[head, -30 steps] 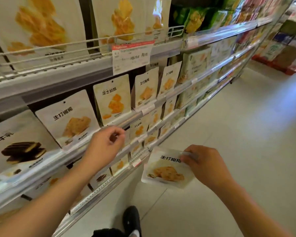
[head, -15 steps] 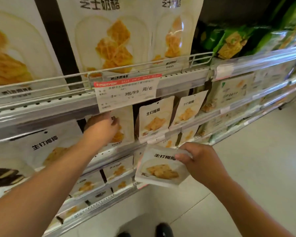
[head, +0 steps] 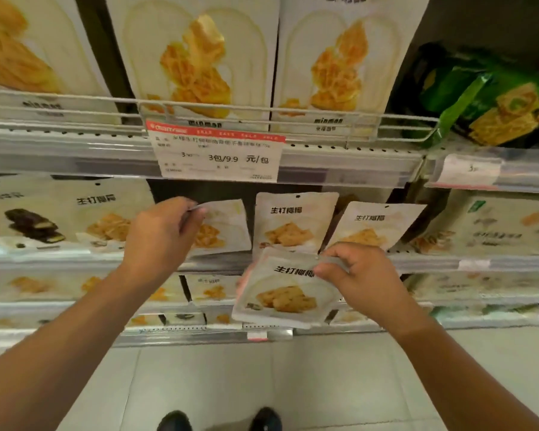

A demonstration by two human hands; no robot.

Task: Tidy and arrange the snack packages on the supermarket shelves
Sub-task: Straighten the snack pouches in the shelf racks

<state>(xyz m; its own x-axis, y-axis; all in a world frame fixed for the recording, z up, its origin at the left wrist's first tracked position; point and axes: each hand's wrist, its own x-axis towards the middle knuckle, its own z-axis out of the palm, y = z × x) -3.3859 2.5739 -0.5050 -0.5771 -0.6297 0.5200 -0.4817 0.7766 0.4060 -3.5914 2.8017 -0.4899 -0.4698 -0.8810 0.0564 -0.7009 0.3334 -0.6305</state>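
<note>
My right hand (head: pixel 360 279) grips the top right corner of a white snack pouch (head: pixel 280 293) with biscuits pictured on it, held in front of the lower shelves. My left hand (head: pixel 159 233) pinches the top edge of another white pouch (head: pixel 223 227) standing on the middle shelf (head: pixel 218 262) and tilts it. Two upright pouches of the same kind, one (head: pixel 293 223) and another (head: pixel 372 225), stand right of it on that shelf.
A price tag (head: pixel 218 155) hangs from the upper shelf rail. Large white bags (head: pixel 199 60) and green bags (head: pixel 492 98) fill the top shelf. A chocolate-biscuit pouch (head: pixel 28 219) stands far left. Lower shelves hold more pouches. My shoes (head: pixel 175 421) stand on pale floor.
The view has turned to face the shelf squarely and closer. My left hand rose from the shelf edge to the pouch's top edge. My right hand lifted its pouch toward the shelf.
</note>
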